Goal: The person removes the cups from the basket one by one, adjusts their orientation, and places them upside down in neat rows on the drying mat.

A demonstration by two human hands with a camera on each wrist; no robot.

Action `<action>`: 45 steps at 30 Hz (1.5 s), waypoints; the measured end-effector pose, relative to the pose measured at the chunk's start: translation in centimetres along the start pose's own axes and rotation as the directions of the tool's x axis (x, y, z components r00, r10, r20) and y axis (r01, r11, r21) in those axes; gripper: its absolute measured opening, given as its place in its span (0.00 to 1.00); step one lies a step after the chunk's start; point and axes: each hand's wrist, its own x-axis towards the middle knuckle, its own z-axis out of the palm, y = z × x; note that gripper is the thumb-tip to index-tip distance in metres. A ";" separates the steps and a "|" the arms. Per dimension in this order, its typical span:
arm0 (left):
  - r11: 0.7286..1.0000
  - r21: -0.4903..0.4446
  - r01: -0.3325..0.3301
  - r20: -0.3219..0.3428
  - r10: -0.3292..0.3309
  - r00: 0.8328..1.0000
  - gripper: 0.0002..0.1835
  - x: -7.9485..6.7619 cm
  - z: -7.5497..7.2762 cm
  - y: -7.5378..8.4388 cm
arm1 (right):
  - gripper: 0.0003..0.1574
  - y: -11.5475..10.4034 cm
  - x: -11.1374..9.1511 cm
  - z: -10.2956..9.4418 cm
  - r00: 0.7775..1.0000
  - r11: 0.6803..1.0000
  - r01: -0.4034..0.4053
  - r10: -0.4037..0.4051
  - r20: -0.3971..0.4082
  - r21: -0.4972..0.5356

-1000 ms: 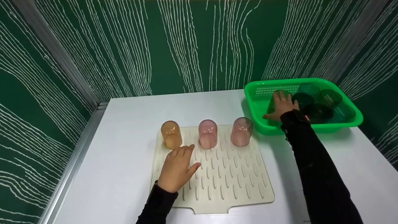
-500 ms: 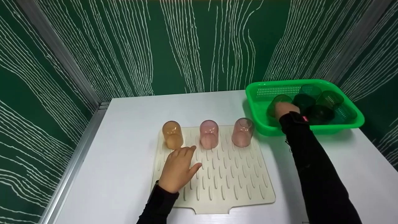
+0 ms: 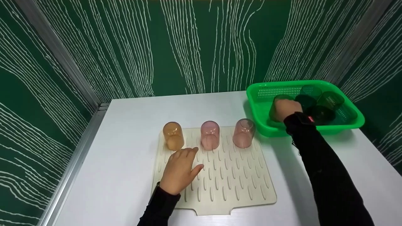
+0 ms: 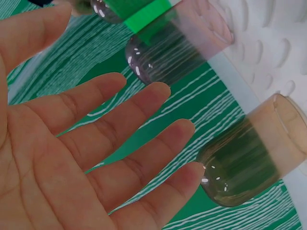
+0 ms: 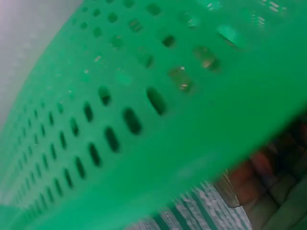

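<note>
My right hand [image 3: 287, 109] reaches into the green plastic basket [image 3: 260, 128], its fingers curled over a clear tumbler [image 3: 273, 110] at the basket's left side. Part of that hand and an edge of the tumbler [image 5: 227, 190] show past the basket rim in the right wrist view. My left hand [image 3: 178, 172] hovers over the beige draining mat [image 3: 232, 191] with its fingers extended and nothing in them. Beyond its fingertips an amber tumbler [image 3: 173, 135] stands upside down on the mat. A pink tumbler [image 3: 210, 135] and a second pinkish tumbler [image 3: 244, 133] stand upside down beside it.
Several more tumblers, including a dark one [image 3: 320, 114], lie at the right of the basket. The white table [image 3: 125, 150] ends at green walls [image 3: 194, 47] with white lines. Grey metal rails [image 3: 72, 191] run along its left side.
My right hand, earlier spread over the tumbler in the basket, has curled its fingers around it. The left hand and the tumblers on the mat stay where they were.
</note>
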 end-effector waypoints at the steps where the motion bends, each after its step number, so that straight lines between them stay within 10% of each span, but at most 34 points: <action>1: 1.000 0.002 -0.002 -0.001 0.002 1.000 0.29 0.0 0.0 0.0 | 0.04 -0.2 -0.1 -0.2 0.999 1.000 0.011 -0.010 -0.034 0.003; 13: 1.000 0.010 -0.011 -0.007 0.011 1.000 0.29 0.1 -0.1 0.1 | 0.09 -4.5 -3.2 -2.9 0.937 0.979 0.180 -0.143 -0.319 0.091; 26: 1.000 -0.005 -0.019 -0.004 0.019 1.000 0.29 0.2 -0.3 0.2 | 0.09 -9.6 -10.2 -2.8 0.740 0.899 0.411 -0.234 -0.631 0.149; 45: 0.993 -0.117 -0.016 -0.052 0.010 0.999 0.26 0.4 -0.3 0.3 | 0.11 -14.5 -13.1 0.3 0.730 0.665 0.608 -0.252 -0.635 0.435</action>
